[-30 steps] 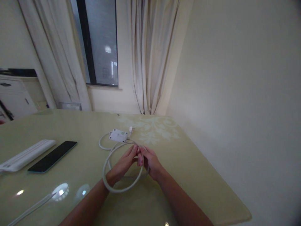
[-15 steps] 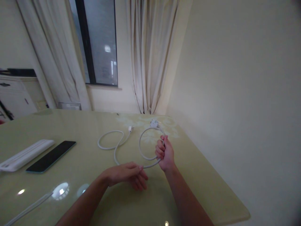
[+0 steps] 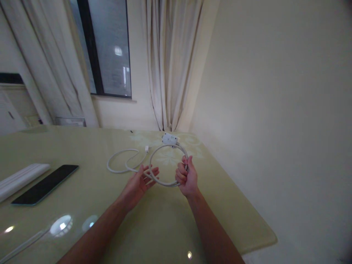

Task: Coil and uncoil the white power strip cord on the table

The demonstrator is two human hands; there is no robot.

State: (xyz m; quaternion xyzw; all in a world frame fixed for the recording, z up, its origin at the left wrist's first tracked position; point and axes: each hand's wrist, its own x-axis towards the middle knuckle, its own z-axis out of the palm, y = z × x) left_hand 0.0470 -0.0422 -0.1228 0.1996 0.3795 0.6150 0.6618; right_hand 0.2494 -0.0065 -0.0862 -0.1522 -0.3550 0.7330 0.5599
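Note:
My right hand (image 3: 187,176) is closed around a coiled white power cord (image 3: 164,183), held as a round loop above the table. My left hand (image 3: 141,183) lies at the loop's left side, palm up and fingers spread, with the cord running across the fingers. Behind the loop is a small white socket block (image 3: 169,138) joined to the cord's end. To the left, the rest of the cord makes a loose curve on the table and ends in a white plug (image 3: 147,149).
On the left of the glossy green table (image 3: 220,205) lie a black tablet-like slab (image 3: 46,185) and a long white power strip (image 3: 23,179). A white cable (image 3: 24,245) crosses the front left. A wall stands along the right edge; curtains (image 3: 167,66) and a window are behind.
My left hand has moved up and forward, turned palm up and spread its fingers. The cord in my right hand now forms a fuller loop. The socket block has shifted left.

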